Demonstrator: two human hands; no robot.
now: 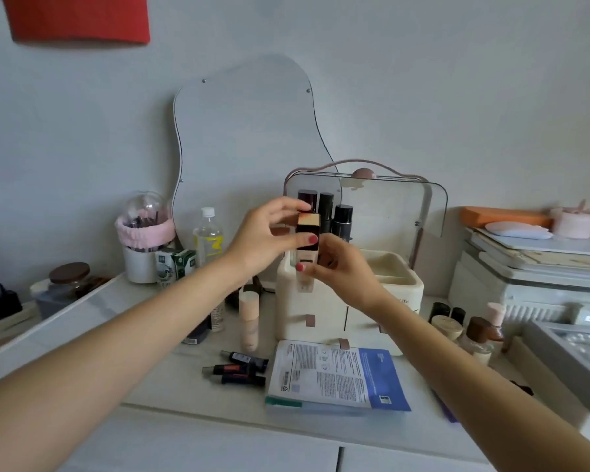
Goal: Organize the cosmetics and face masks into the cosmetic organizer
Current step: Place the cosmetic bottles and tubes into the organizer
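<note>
The dark-capped bottle is grasped by both hands' grip, left hand and right hand; the standing bottles in the organizer could be knocked over.

You face a plain pale grey-white wall in soft, even light. A wavy-edged frameless mirror is fixed to it with small studs, standing just above the white dresser top. A red cloth hangs at the upper left corner. Below the front edge you see white cabinet fronts split by a dark seam. To your right a white radiator-like unit carries stacked flat boards.
</note>
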